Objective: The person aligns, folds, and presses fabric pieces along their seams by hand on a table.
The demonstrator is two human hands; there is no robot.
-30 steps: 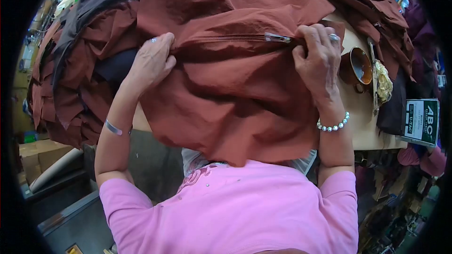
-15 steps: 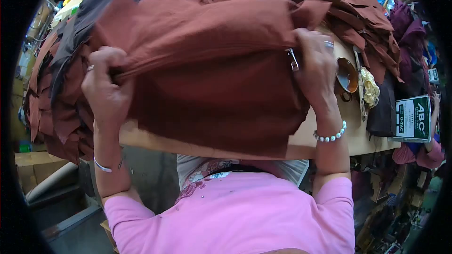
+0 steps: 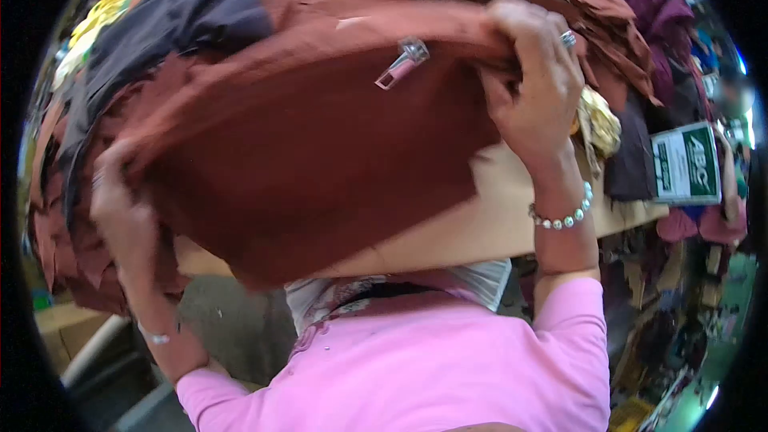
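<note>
A reddish-brown fabric piece (image 3: 336,136) is stretched between my two hands above the table. My left hand (image 3: 124,200), smeared by motion, is closed on its left end, low at the left. My right hand (image 3: 540,80), with a ring and a beaded bracelet, grips the top right edge, higher than the left. Against the upper part of the cloth shows a small shiny metal piece (image 3: 402,64), like a clip or zipper pull; its exact kind is unclear. The cloth's lower corner hangs over the table's front edge.
Brown cloth pieces (image 3: 592,0) and dark grey cloth (image 3: 200,8) are heaped across the back and left of the tan table (image 3: 448,224). A crumpled yellowish bundle (image 3: 598,122) lies beyond my right wrist. Near a green and white ABC box (image 3: 688,164) shows another person's arm (image 3: 730,184).
My left hand has moved left and down, my right hand slightly up. The fabric now slants down to the left, and the metal piece appears farther left, away from my right hand.
</note>
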